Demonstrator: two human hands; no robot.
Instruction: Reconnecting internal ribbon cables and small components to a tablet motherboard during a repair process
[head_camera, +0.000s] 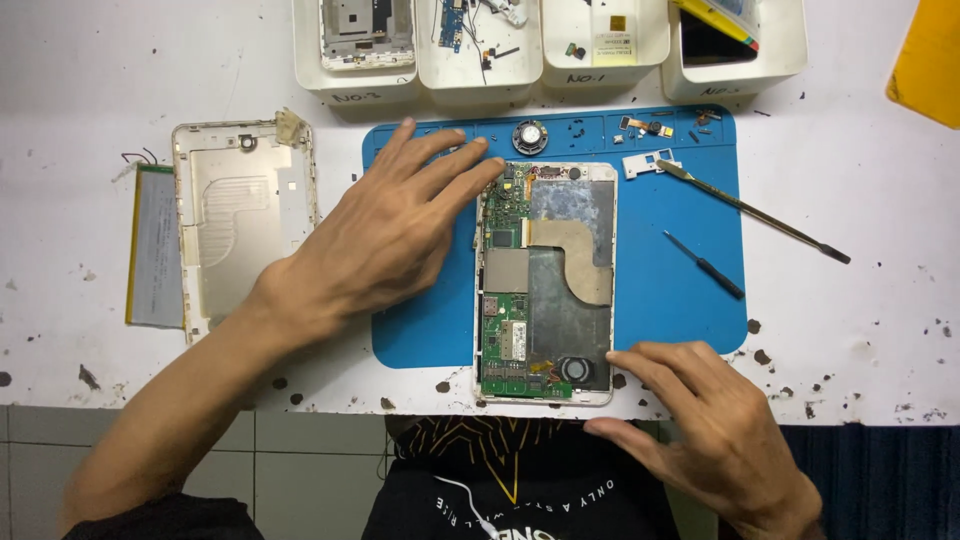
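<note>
An opened tablet (545, 285) fills the middle of the blue mat (670, 300), hemmed by both hands. Right of it, a metal spudger (750, 210) and small screwdriver (705, 265) cross the mat; white bins (550, 60) wall the far edge. The tabletop (860, 330) at right lies open.

I count one opened tablet (545, 283) with its circuit boards bared, lying between my two hands, the left hand (385, 235) with fingertips at its upper edge and the right hand (705, 420) with fingers at its lower corner. Beyond my left fingers stand four white trays (555, 40) in a row, and just past those fingertips lies one round speaker (530, 137). Well out from my right fingers I count two slim tools, one metal spudger (750, 212) and one small screwdriver (705, 264), while behind my left wrist lie one back cover (240, 215) and one flat battery (155, 247).
</note>
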